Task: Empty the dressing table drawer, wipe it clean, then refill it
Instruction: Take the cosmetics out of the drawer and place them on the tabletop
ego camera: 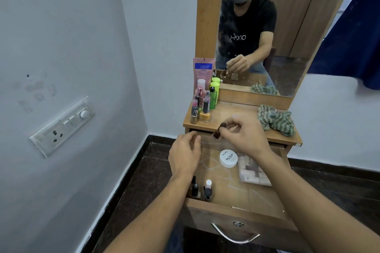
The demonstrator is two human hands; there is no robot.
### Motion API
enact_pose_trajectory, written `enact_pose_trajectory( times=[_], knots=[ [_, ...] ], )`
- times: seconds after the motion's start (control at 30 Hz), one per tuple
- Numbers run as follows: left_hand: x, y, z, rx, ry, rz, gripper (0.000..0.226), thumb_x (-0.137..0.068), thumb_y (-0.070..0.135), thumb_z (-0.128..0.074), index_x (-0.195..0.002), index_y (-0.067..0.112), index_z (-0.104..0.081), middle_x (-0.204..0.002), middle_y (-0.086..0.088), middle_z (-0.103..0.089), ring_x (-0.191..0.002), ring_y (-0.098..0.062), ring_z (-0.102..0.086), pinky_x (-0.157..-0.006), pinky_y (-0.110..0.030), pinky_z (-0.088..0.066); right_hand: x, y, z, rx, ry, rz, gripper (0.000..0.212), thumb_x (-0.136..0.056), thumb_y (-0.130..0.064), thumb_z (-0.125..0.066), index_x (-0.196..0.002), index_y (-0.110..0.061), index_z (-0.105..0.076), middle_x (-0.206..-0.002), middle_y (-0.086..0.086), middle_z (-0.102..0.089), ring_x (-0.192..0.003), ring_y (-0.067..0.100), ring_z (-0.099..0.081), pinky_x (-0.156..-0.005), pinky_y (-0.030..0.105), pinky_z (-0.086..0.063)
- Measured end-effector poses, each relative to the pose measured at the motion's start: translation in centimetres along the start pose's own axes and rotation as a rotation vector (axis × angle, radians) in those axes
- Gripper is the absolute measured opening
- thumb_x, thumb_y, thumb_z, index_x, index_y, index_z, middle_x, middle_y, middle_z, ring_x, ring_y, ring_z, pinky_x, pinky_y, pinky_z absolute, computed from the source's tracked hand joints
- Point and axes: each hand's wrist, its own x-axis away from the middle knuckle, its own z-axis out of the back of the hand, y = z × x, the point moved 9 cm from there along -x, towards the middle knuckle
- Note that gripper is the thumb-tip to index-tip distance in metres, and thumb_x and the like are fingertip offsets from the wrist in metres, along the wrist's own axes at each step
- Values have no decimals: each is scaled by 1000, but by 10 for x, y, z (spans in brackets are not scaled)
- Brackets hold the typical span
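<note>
Brown wood drawer (242, 197) of the dressing table, pulled out far toward the viewer, below the counter (232, 113). Inside, at the front left corner, two nail polish bottles (195, 188), upright and side by side. Further back, a white round jar (228, 158) lettered NAIL POLISH, just beside a clear bag of pale blocks (254, 170) along the right wall. Above the back part of the drawer, right hand (244, 139), fingers pinching a small dark bottle (217, 133), tilted, at the front edge of the counter. Left hand (185, 154) near it, over the left side of the drawer, fingers loose and slightly bent, gripping nothing. On the counter, at the back left, a tight group of cosmetics: pink tube (203, 72), green bottles (213, 96), yellow polish bottle (205, 116). At the right side, crumpled striped cloth (275, 119). Behind, mirror (277, 26) reflecting the person. Metal handle (234, 234) on the drawer front. On the left wall, white switch panel (61, 127).
</note>
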Motion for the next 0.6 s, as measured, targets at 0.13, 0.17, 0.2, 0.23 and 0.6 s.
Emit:
enact_pose_trajectory(
  times=[0.13, 0.17, 0.2, 0.23, 0.6],
  knots=[
    [2, -2, -4, -4, 3, -12, 30, -100, 47, -54, -120, 32, -70, -110, 14, -67, -93, -8, -63, -79, -30, -53, -43, -10, 16, 47, 130, 5, 2, -72, -34, -72, -70, -32, -72, -66, -19, -70, -71, -1, -66, -66, 23, -51],
    [2, -2, -4, -5, 7, -14, 28, -100, 47, -54, -118, 33, -70, -108, 15, -67, -91, -7, -63, -77, -28, -51, -52, -9, 17, 63, 137, -8, 3, -72, -35, -72, -71, -31, -72, -65, -20, -69, -71, 1, -66, -68, 25, -52],
    [2, -2, -4, -8, 9, -17, 26, -100, 47, -54, -115, 34, -71, -106, 15, -67, -88, -6, -62, -74, -26, -48, -61, -7, 16, 77, 136, -22, 4, -72, -35, -72, -70, -31, -72, -64, -19, -69, -71, 3, -67, -69, 28, -54],
    [1, -2, -5, -13, 11, -19, 25, -100, 47, -54, -114, 35, -71, -105, 16, -66, -87, -6, -62, -73, -26, -47, -70, -4, 15, 88, 131, -33, 5, -72, -34, -72, -68, -32, -70, -63, -19, -69, -71, 4, -67, -71, 29, -56],
    [1, 1, -6, -45, 16, -60, 21, -100, 44, -55, -110, 34, -70, -101, 19, -63, -88, -3, -59, -73, -23, -46, -115, 15, -17, 208, 73, -54, 6, -79, -34, -73, -74, -34, -69, -63, -20, -62, -77, 10, -65, -70, 28, -51]
  ],
)
